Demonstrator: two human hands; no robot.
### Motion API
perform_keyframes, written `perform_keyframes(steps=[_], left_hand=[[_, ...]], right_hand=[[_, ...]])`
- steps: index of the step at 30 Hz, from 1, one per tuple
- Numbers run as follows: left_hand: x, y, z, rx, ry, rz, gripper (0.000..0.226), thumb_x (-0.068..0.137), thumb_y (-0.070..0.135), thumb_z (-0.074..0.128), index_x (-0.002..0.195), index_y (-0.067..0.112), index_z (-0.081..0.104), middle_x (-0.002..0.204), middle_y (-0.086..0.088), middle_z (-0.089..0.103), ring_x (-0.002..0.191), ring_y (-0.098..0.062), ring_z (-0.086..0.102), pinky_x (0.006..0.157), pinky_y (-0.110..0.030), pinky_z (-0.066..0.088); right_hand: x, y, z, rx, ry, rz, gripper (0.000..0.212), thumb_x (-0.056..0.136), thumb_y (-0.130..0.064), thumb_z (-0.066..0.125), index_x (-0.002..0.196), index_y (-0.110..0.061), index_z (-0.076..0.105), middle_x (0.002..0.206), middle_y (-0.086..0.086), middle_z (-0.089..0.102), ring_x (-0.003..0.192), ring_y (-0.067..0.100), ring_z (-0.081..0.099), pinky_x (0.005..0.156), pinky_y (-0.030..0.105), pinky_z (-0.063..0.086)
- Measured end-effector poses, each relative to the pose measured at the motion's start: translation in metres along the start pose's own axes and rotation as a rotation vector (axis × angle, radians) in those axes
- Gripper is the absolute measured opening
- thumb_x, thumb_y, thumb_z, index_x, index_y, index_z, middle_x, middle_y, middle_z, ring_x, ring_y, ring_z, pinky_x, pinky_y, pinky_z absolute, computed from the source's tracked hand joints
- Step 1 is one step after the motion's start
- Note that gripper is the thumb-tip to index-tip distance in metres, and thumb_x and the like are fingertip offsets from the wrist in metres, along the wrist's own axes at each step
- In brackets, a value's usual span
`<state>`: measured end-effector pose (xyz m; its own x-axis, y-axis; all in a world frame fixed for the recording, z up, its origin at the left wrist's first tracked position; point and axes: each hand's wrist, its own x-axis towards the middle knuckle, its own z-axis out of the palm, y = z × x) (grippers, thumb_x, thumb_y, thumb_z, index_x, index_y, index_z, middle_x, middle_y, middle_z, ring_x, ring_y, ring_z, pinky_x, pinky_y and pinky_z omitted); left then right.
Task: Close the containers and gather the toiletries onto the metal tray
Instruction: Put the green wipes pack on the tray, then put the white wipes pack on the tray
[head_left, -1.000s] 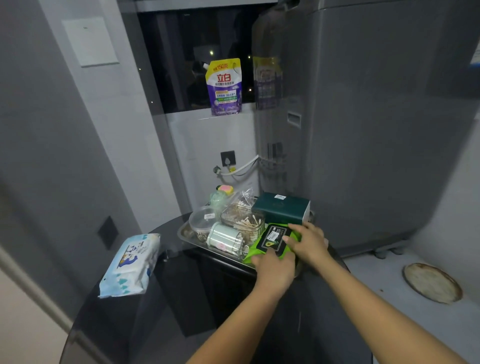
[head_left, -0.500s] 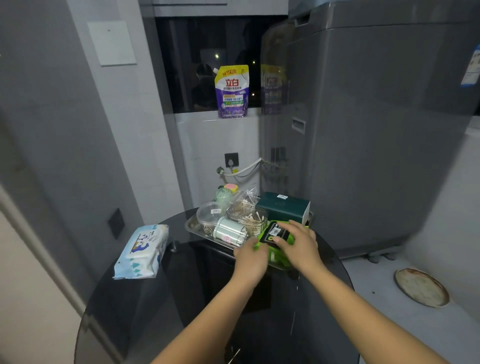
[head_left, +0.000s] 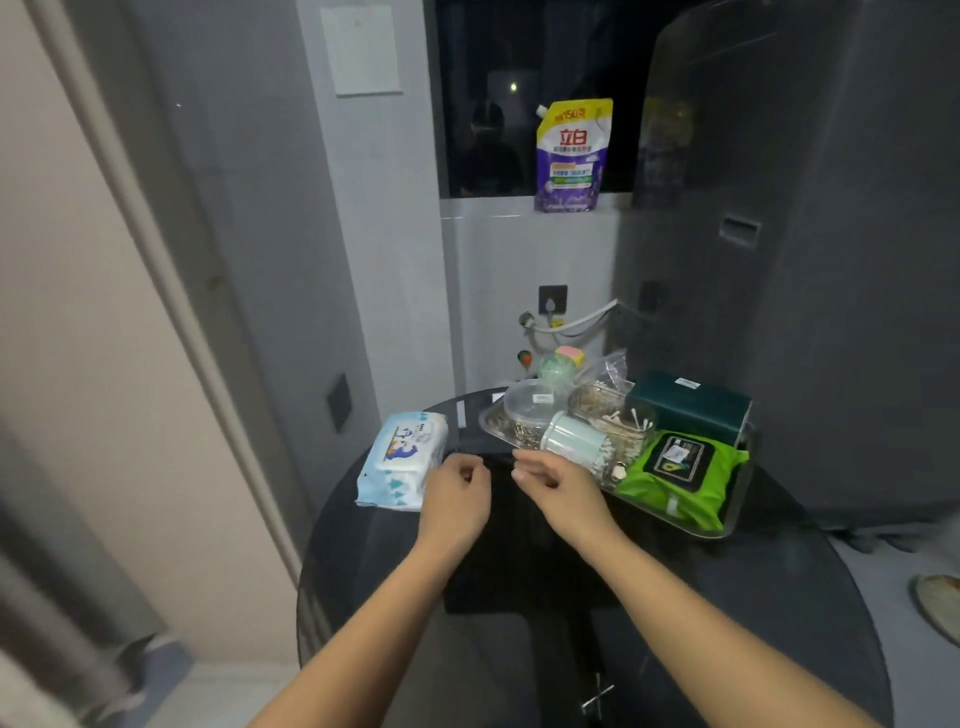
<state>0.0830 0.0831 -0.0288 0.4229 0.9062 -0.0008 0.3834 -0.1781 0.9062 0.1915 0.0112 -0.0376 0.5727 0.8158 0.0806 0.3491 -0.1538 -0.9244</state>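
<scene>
**Blue wipes pack: last item off the tray**

Head view. Both hands hover empty over the dark round counter (head_left: 519, 597), fingers loosely curled. The left hand (head_left: 457, 493) is just beside the near right corner of the blue-and-white wipes pack (head_left: 402, 460); whether it touches cannot be told. The right hand (head_left: 558, 486) is near the tray's front-left rim, holding nothing.

The wipes pack lies flat on the counter at about 9 o'clock from the metal tray (head_left: 727, 525), apart from it. Its long axis runs from near-left to far-right, roughly 7 to 1 o'clock, printed face up, the far short end towards the tray's left corner.

On the tray: green wipes pack (head_left: 680, 467) at the near right, dark green box (head_left: 691, 405) behind it, a capped pale cylinder (head_left: 574, 441) lying on its side, an open tub of cotton swabs (head_left: 618, 421), and a lidded round container (head_left: 532, 402) at the back left.

Judgement: the step in hand is fetching the blue pack.
- Grip across the short width, thumb on one long side, fingers on the other; the pack is soft and will sag if lifted by an end.
- Free space on the tray looks scarce, so laying it on top of the green pack seems the safest spot.
- Keep clear of the cylinder, which could roll.
- The swab tub appears to lack a lid.
</scene>
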Motion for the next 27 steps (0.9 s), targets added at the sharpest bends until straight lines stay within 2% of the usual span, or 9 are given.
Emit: perform_keyframes(steps=[2,5,10,14,17,19,23,25,27], left_hand=[[0.014,-0.010,-0.009,0.131,0.075,0.030,0.025,0.089,0.021,0.045,0.096,0.009,0.066,0.103,-0.012,0.067,0.104,-0.030,0.058,0.084,-0.037,0.044],[0.034,-0.023,-0.021,0.332,0.150,0.006,0.033,0.092,0.024,0.044,0.118,0.013,0.061,0.135,-0.008,0.050,0.129,-0.027,0.038,0.106,-0.043,0.025],[0.065,-0.045,-0.030,0.457,0.204,-0.003,0.048,0.094,0.029,0.041,0.139,0.014,0.042,0.153,-0.012,0.024,0.143,-0.028,0.016,0.116,-0.042,0.005],[0.083,-0.055,-0.041,0.514,0.146,-0.125,0.051,0.094,0.036,0.040,0.140,0.015,0.036,0.145,-0.016,0.035,0.133,-0.036,0.034,0.109,-0.045,0.024],[0.092,-0.060,-0.048,0.468,0.133,-0.179,0.053,0.092,0.040,0.044,0.137,0.014,0.038,0.137,-0.016,0.048,0.125,-0.037,0.044,0.103,-0.044,0.030],[0.094,-0.062,-0.050,0.413,0.135,-0.199,0.050,0.089,0.044,0.047,0.129,0.014,0.044,0.129,-0.012,0.056,0.121,-0.036,0.047,0.101,-0.043,0.031],[0.088,-0.064,-0.049,0.214,0.115,-0.200,0.049,0.074,0.051,0.055,0.113,0.022,0.054,0.111,-0.002,0.067,0.107,-0.030,0.059,0.096,-0.049,0.045],[0.082,-0.065,-0.047,0.100,0.111,-0.205,0.051,0.063,0.055,0.054,0.104,0.025,0.058,0.104,-0.001,0.069,0.101,-0.028,0.063,0.091,-0.050,0.050],[0.071,-0.057,-0.045,0.064,0.082,-0.187,0.041,0.068,0.048,0.058,0.100,0.021,0.059,0.102,-0.003,0.070,0.100,-0.029,0.063,0.089,-0.049,0.052]], right_hand=[[0.009,-0.002,0.016,0.006,-0.024,0.019,0.034,0.089,-0.012,0.060,0.123,-0.008,0.060,0.119,0.007,0.065,0.100,0.004,0.055,0.067,-0.009,0.036],[0.022,-0.005,0.038,0.019,-0.055,0.046,0.035,0.089,-0.016,0.060,0.124,-0.011,0.060,0.120,0.006,0.065,0.100,0.005,0.056,0.071,-0.006,0.038],[0.046,-0.004,0.066,0.055,-0.112,0.094,0.042,0.088,-0.022,0.061,0.129,-0.015,0.055,0.125,0.005,0.062,0.110,0.012,0.059,0.101,0.031,0.046],[0.056,-0.003,0.083,0.139,-0.142,0.164,0.048,0.089,-0.024,0.060,0.135,-0.012,0.049,0.128,0.007,0.060,0.107,0.013,0.058,0.099,0.034,0.049],[0.058,-0.004,0.093,0.214,-0.169,0.220,0.042,0.092,-0.019,0.057,0.131,-0.006,0.052,0.110,0.001,0.065,0.093,0.009,0.059,0.094,0.033,0.051],[0.058,-0.004,0.098,0.230,-0.186,0.226,0.035,0.092,-0.017,0.055,0.125,-0.005,0.059,0.100,-0.001,0.067,0.084,0.005,0.062,0.086,0.024,0.054],[0.053,-0.004,0.099,0.220,-0.154,0.219,0.028,0.091,-0.016,0.057,0.116,-0.006,0.065,0.106,0.005,0.071,0.074,0.000,0.064,0.058,0.005,0.050],[0.046,-0.004,0.094,0.229,-0.143,0.231,0.026,0.091,-0.015,0.058,0.113,-0.005,0.066,0.106,0.008,0.072,0.075,0.004,0.066,0.061,0.009,0.053],[0.037,-0.006,0.086,0.258,-0.128,0.243,0.025,0.090,-0.013,0.058,0.111,-0.004,0.067,0.103,0.009,0.072,0.078,0.010,0.068,0.069,0.017,0.055]])
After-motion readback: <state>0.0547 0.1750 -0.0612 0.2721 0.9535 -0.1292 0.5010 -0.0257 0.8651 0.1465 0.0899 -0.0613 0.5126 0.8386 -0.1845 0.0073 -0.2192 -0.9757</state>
